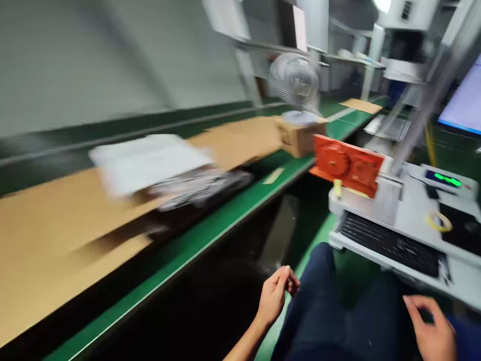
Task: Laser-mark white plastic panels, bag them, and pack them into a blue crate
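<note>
My left hand (pixel 276 295) hovers beside my left thigh, between my leg and the green bench. Its fingers are curled in against the thumb, and no object shows in them. Over my right thigh, at the lower right, is my right hand (pixel 432 326). Its thumb and forefinger bend into a loop with their tips together, and nothing shows between them. Neither hand touches the keyboard (pixel 391 243) on the white cart ahead. An orange panel (pixel 347 163) with a round raised part stands on that cart, apart from both hands.
Cardboard sheets (pixel 48 215), a white sheet (pixel 150 160) and blurred clear plastic wrap (pixel 191 188) lie along the green bench (pixel 180 271). A fan (pixel 295 82) stands on a carton (pixel 298 135). The cart also holds a tape roll (pixel 439 222) and a green-lit display (pixel 447 179).
</note>
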`<action>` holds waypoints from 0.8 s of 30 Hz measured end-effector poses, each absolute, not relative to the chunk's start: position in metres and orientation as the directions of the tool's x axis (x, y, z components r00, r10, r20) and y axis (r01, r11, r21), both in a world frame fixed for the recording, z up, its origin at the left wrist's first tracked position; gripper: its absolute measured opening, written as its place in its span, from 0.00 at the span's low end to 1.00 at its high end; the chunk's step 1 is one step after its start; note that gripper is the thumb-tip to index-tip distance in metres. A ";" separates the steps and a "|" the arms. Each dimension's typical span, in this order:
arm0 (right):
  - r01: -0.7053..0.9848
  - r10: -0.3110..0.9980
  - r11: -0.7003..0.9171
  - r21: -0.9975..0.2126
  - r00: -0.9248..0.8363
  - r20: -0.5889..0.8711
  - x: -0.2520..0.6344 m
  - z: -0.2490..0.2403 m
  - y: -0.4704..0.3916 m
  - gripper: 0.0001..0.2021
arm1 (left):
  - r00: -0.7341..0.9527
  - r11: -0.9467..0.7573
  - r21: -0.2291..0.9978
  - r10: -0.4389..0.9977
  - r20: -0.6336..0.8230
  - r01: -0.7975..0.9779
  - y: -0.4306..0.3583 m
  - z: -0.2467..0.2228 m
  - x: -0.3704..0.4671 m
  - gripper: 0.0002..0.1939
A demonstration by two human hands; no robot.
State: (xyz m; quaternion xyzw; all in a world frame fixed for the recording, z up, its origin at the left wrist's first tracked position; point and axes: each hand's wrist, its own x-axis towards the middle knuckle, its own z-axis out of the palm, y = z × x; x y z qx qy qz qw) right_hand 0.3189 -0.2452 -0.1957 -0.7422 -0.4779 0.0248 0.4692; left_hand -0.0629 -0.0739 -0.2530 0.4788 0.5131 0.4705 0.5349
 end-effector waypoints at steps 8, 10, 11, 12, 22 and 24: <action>0.526 0.515 -0.570 -0.631 0.827 0.224 0.325 -0.193 -0.368 0.20 | 0.831 0.124 0.959 0.479 -0.284 0.256 -0.113 -0.272 0.084 0.33; 0.431 0.384 -0.688 -0.584 0.899 0.211 0.314 -0.202 -0.411 0.20 | 0.880 0.131 0.948 0.354 -0.317 0.290 -0.124 -0.276 0.098 0.34; 0.378 0.312 -0.735 -0.563 0.926 0.215 0.305 -0.208 -0.433 0.22 | 0.895 0.133 0.943 0.296 -0.333 0.306 -0.128 -0.279 0.102 0.34; 0.321 0.239 -0.782 -0.534 0.946 0.219 0.295 -0.216 -0.455 0.25 | 0.905 0.135 0.937 0.247 -0.347 0.322 -0.131 -0.281 0.104 0.34; -0.233 -0.225 -0.969 -0.083 0.969 -0.103 0.208 -0.285 -0.554 0.41 | 0.914 0.130 0.905 -0.041 -0.403 0.405 -0.117 -0.306 0.106 0.32; -0.230 -0.224 -0.973 -0.025 0.966 -0.130 0.206 -0.284 -0.551 0.41 | 0.916 0.101 0.911 -0.075 -0.393 0.399 -0.111 -0.310 0.110 0.31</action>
